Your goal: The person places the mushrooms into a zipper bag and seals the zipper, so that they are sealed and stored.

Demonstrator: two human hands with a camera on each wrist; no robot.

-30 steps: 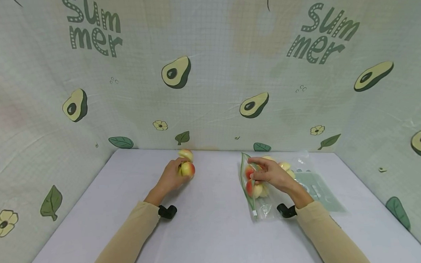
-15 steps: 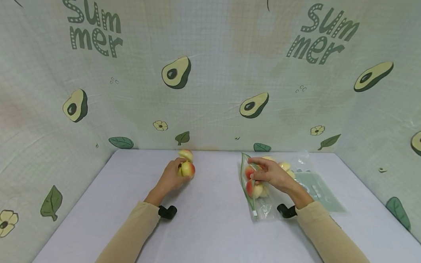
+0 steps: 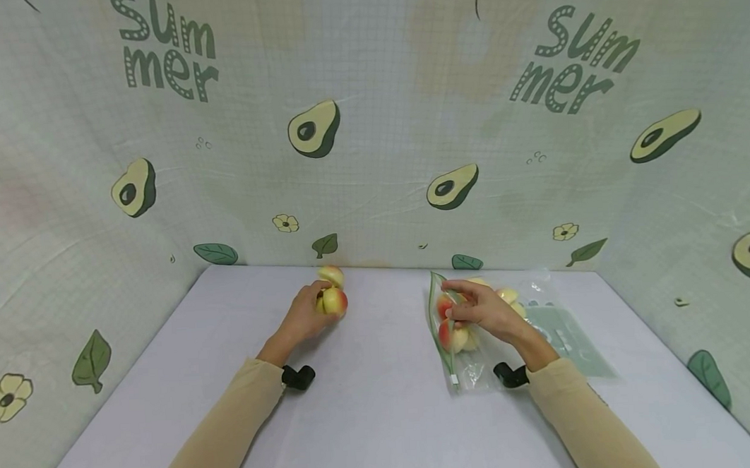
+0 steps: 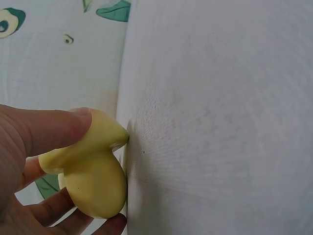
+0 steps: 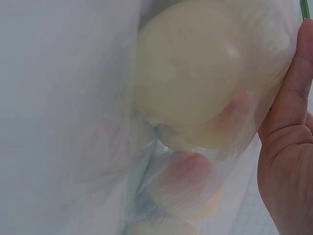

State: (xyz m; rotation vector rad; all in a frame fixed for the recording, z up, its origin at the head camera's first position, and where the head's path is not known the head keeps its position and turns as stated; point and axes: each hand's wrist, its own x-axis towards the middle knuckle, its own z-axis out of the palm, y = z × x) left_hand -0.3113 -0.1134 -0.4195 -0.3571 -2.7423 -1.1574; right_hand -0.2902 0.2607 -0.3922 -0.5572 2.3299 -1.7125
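Note:
At the back left of the white table, my left hand (image 3: 307,312) grips a yellow fruit with a red blush (image 3: 335,302), peach-like in shape. Behind it shows a second such fruit (image 3: 331,276). In the left wrist view, two smooth yellow fruits (image 4: 95,186) lie against each other, thumb over the upper one and curled fingers below. My right hand (image 3: 486,311) pinches the green-edged mouth of a clear zip bag (image 3: 478,377). Several yellow-red fruits (image 3: 458,337) are inside the bag, partly covered by that hand; the right wrist view shows them blurred through the plastic (image 5: 195,63).
The bag's flat, pale green printed part (image 3: 571,340) lies to the right on the white table (image 3: 371,404). A white slider (image 3: 454,380) sits at the near end of its zip. A cloth (image 3: 375,121) printed with avocados and leaves walls the table's back and sides.

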